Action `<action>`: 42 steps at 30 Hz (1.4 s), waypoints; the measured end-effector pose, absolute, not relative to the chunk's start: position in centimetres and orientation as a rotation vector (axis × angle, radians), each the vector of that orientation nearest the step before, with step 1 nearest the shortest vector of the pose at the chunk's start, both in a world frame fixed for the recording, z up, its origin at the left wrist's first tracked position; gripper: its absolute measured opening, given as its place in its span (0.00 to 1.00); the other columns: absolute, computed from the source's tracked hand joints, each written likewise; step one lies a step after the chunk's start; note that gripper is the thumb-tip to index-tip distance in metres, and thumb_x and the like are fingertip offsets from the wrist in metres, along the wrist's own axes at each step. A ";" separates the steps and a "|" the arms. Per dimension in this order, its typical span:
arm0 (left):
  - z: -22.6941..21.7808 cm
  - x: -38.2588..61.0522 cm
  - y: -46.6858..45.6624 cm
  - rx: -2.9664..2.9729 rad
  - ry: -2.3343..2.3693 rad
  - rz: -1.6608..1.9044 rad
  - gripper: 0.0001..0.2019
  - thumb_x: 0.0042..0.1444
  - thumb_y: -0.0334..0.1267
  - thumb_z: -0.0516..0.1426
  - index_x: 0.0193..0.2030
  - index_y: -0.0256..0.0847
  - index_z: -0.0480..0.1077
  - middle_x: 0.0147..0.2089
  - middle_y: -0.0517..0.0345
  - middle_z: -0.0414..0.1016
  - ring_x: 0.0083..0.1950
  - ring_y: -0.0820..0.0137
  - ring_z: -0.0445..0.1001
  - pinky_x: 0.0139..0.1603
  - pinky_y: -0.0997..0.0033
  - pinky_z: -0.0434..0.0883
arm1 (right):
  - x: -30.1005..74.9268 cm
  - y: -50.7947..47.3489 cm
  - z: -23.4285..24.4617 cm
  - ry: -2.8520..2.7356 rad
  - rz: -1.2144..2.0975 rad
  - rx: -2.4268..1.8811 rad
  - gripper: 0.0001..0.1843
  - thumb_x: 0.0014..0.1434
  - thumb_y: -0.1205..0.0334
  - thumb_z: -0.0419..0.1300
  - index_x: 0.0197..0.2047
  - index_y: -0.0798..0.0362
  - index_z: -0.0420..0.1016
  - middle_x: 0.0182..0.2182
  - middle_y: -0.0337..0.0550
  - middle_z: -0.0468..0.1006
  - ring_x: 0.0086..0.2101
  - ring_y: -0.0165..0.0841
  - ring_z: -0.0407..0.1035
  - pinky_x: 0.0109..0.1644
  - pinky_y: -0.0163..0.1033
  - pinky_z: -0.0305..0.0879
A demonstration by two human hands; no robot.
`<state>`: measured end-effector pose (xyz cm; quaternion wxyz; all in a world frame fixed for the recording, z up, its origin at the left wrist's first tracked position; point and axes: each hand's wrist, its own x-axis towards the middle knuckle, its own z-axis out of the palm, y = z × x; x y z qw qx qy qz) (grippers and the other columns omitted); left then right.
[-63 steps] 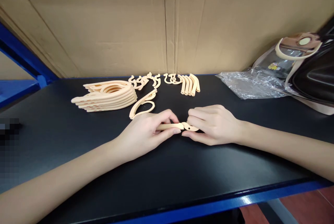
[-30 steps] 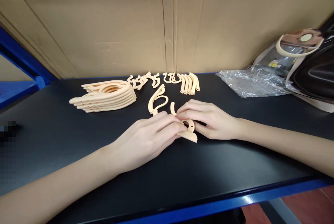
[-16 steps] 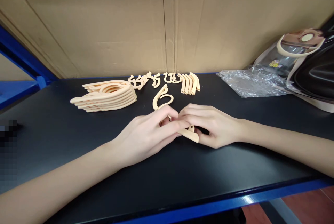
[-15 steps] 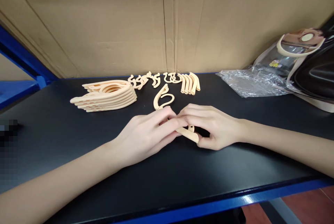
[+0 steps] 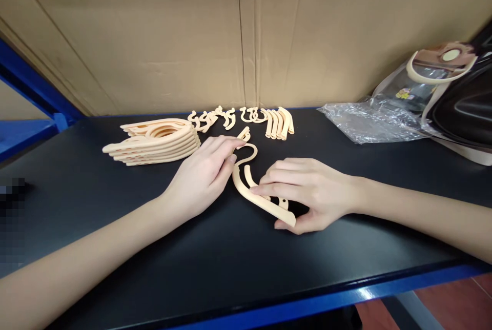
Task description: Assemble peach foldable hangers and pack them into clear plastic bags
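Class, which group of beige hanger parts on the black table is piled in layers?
The leftmost, the stack of hangers: its pieces lie atop one another, while the hooks are scattered and the curved bars form a row.

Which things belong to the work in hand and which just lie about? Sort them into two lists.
Likely in the work:
- curved beige pieces at left hand and right hand
- stack of beige pieces
- small beige hooks
- row of beige bars

Likely just lying about:
- clear plastic
- brown-lidded bottle
- black glossy object

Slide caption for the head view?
Left hand and right hand hold curved beige pieces on a black table, beige stack at left.
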<state>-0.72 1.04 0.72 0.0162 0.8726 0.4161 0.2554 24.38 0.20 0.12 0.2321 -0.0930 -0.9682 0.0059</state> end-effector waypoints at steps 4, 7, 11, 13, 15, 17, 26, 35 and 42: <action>0.4 -0.8 1.4 2.600 1.366 0.675 0.19 0.70 0.42 0.44 0.61 0.39 0.67 0.57 0.49 0.76 0.57 0.59 0.73 0.59 0.54 0.70 | 24.4 0.2 0.1 -2.657 0.067 -0.268 0.29 0.63 0.46 0.61 0.57 0.61 0.72 0.42 0.52 0.79 0.44 0.39 0.73 0.45 0.44 0.71; 0.5 -0.7 1.5 2.620 1.365 0.660 0.20 0.69 0.43 0.45 0.60 0.38 0.67 0.53 0.49 0.77 0.55 0.59 0.74 0.57 0.54 0.71 | 24.3 0.2 0.0 -2.657 0.063 -0.256 0.31 0.62 0.43 0.61 0.57 0.61 0.71 0.42 0.52 0.79 0.43 0.38 0.72 0.44 0.43 0.71; 0.7 -0.8 1.6 2.685 1.363 0.635 0.19 0.68 0.44 0.47 0.58 0.36 0.68 0.49 0.48 0.76 0.51 0.57 0.74 0.53 0.53 0.72 | 24.3 0.2 0.0 -2.651 0.045 -0.233 0.32 0.61 0.41 0.61 0.56 0.62 0.73 0.43 0.53 0.79 0.42 0.38 0.72 0.44 0.43 0.71; 0.6 -0.8 1.6 2.703 1.363 0.639 0.18 0.68 0.44 0.47 0.57 0.36 0.67 0.48 0.49 0.75 0.51 0.57 0.74 0.52 0.53 0.72 | 24.4 0.2 0.0 -2.652 0.044 -0.239 0.29 0.61 0.46 0.62 0.55 0.62 0.73 0.44 0.53 0.79 0.42 0.39 0.72 0.45 0.43 0.72; 0.6 -0.9 1.6 2.694 1.360 0.672 0.18 0.68 0.42 0.47 0.59 0.37 0.66 0.51 0.49 0.73 0.53 0.58 0.73 0.53 0.54 0.72 | 24.4 0.1 0.0 -2.650 0.042 -0.253 0.24 0.61 0.55 0.60 0.56 0.62 0.73 0.45 0.53 0.79 0.43 0.39 0.72 0.47 0.44 0.72; 0.6 -0.9 1.6 2.652 1.349 0.723 0.17 0.68 0.41 0.48 0.60 0.39 0.64 0.54 0.49 0.71 0.54 0.59 0.73 0.55 0.57 0.71 | 24.4 0.2 0.0 -2.644 0.049 -0.274 0.21 0.60 0.64 0.57 0.56 0.61 0.72 0.47 0.53 0.79 0.44 0.39 0.71 0.49 0.44 0.72; 0.5 -0.7 1.7 2.477 1.276 0.815 0.15 0.68 0.40 0.49 0.57 0.39 0.67 0.50 0.53 0.76 0.49 0.64 0.76 0.52 0.61 0.73 | 24.7 0.9 -0.3 -2.560 0.299 -0.416 0.26 0.57 0.80 0.50 0.57 0.59 0.72 0.45 0.52 0.79 0.45 0.37 0.71 0.48 0.44 0.71; 0.6 -0.7 1.9 2.451 1.150 0.776 0.12 0.65 0.39 0.53 0.51 0.41 0.72 0.49 0.57 0.79 0.45 0.68 0.77 0.45 0.68 0.73 | 24.6 1.0 -0.3 -2.568 0.300 -0.457 0.09 0.65 0.66 0.59 0.48 0.57 0.77 0.46 0.50 0.78 0.47 0.36 0.71 0.49 0.41 0.70; 1.5 -0.2 1.3 2.361 1.096 0.746 0.11 0.64 0.40 0.54 0.47 0.41 0.75 0.44 0.60 0.81 0.38 0.71 0.76 0.37 0.72 0.71 | 24.7 1.1 -0.3 -2.585 0.161 -0.502 0.09 0.67 0.63 0.60 0.48 0.55 0.78 0.50 0.47 0.80 0.47 0.37 0.72 0.51 0.44 0.68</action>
